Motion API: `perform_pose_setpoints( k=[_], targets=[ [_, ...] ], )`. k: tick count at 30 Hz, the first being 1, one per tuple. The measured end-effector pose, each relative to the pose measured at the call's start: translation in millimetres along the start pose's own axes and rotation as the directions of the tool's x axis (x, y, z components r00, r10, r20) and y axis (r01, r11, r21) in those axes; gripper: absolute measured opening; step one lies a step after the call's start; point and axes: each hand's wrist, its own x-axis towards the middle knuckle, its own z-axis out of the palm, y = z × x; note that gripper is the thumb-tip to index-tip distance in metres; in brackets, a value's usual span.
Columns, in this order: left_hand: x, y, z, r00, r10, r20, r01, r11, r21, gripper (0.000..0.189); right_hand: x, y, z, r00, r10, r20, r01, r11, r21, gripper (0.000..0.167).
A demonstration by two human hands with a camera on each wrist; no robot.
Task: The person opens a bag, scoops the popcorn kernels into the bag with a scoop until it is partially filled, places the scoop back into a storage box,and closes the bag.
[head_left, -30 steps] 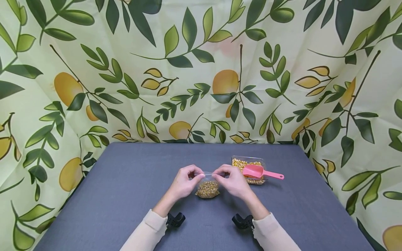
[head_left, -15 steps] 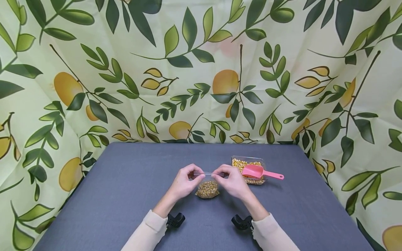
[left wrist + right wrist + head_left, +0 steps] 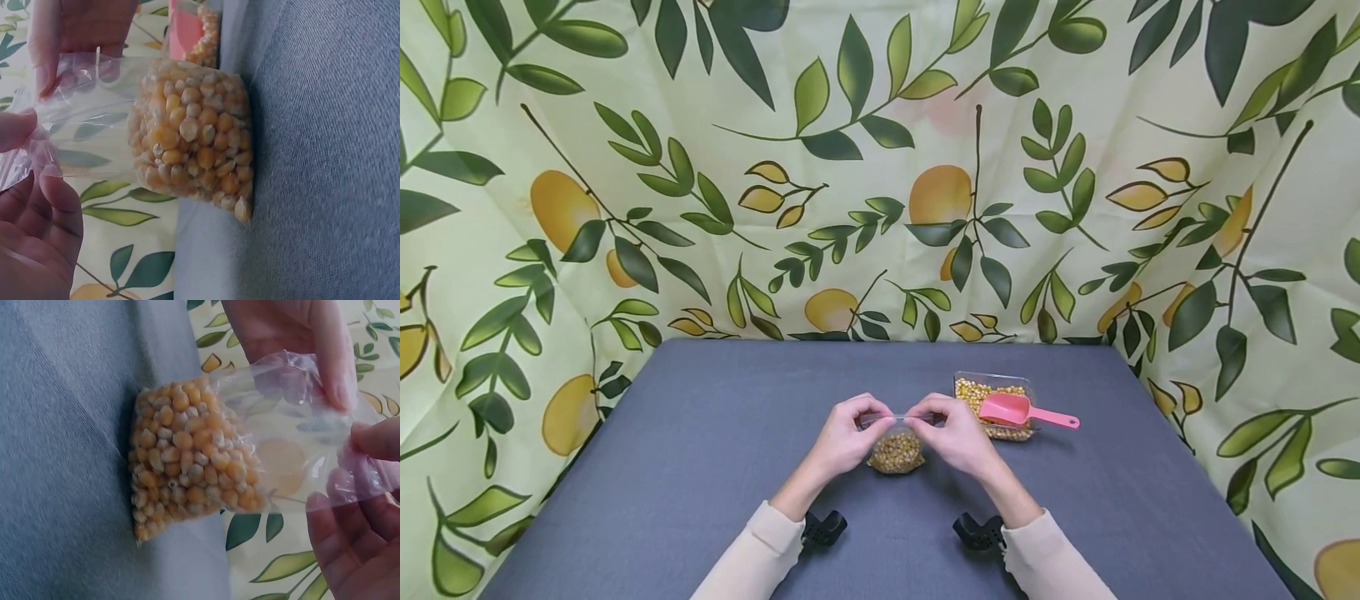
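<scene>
A clear plastic bag [image 3: 897, 454] stands on the table, its lower part filled with corn kernels [image 3: 194, 131]. My left hand [image 3: 844, 435] pinches the left side of the bag's top edge between thumb and fingers. On the right side of that same edge, my right hand [image 3: 957, 435] has a like pinch. Only a short stretch of the edge shows between the two hands. In the right wrist view, the bag's empty upper part [image 3: 281, 450] is wrinkled and see-through above the kernels.
Behind my right hand stands a clear tub [image 3: 970, 390] of corn kernels. A pink scoop [image 3: 1006, 410] lies across it, handle pointing right. The dark grey-blue table [image 3: 760, 375] ends at a leaf-patterned cloth backdrop [image 3: 865, 250].
My left hand has slid slightly right along the bag's top edge, closer to my right hand. The right hand, bag bottom, tub and scoop stay nearly in place.
</scene>
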Motion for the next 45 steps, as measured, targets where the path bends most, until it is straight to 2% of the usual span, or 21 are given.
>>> perform_pose_setpoints(
  k=[4, 11, 17, 19, 25, 28, 33, 37, 41, 45],
  targets=[
    [-0.3, -1.8, -4.1, 1.000, -0.019, -0.009, 0.019, 1.000, 0.002, 0.003, -0.2, 3.6, -2.9, 0.999, 0.032, -0.004, -0.032, 0.999, 0.026, 0.005],
    [1.5, 1.5, -12.3, 0.995, -0.095, -0.014, 0.095, 0.995, 0.026, 0.006, -1.0, 6.5, -8.2, 0.995, 0.100, -0.022, -0.098, 0.993, 0.071, 0.010],
    [2.0, 32.2, -18.2, 0.993, -0.115, -0.023, 0.116, 0.993, 0.037, 0.005, -0.1, 6.8, -11.5, 0.988, 0.143, -0.055, -0.140, 0.989, 0.057, 0.009],
    [1.9, 36.5, -18.1, 0.992, -0.122, -0.034, 0.123, 0.991, 0.046, 0.006, 0.1, 6.5, -11.6, 0.987, 0.151, -0.059, -0.148, 0.988, 0.047, 0.008],
    [1.7, 35.0, -15.9, 0.984, -0.167, -0.066, 0.167, 0.986, 0.003, 0.005, -0.5, 7.4, -9.9, 0.983, 0.163, -0.083, -0.160, 0.986, 0.041, 0.011],
    [2.7, 22.7, -14.7, 0.981, -0.185, -0.054, 0.183, 0.982, -0.038, 0.006, -1.0, 8.1, -9.7, 0.984, 0.156, -0.084, -0.151, 0.987, 0.063, 0.008],
    [4.4, 2.2, -12.2, 0.983, -0.181, -0.039, 0.178, 0.982, -0.064, 0.006, -1.3, 9.5, -10.4, 0.987, 0.139, -0.075, -0.129, 0.984, 0.126, 0.006],
    [3.4, 3.0, -14.0, 0.987, -0.158, -0.031, 0.156, 0.986, -0.063, 0.006, -1.7, 9.9, -12.0, 0.993, 0.108, -0.055, -0.097, 0.982, 0.163, 0.007],
    [0.4, 10.5, -17.6, 0.993, -0.121, 0.002, 0.121, 0.989, -0.080, 0.007, -3.5, 6.0, -15.6, 0.998, 0.065, -0.005, -0.063, 0.975, 0.214, 0.008],
    [-2.5, 15.8, -20.6, 0.994, -0.102, 0.042, 0.106, 0.989, -0.099, 0.008, -4.8, 3.4, -17.7, 0.996, 0.065, 0.054, -0.078, 0.958, 0.276, 0.011]
  ],
)
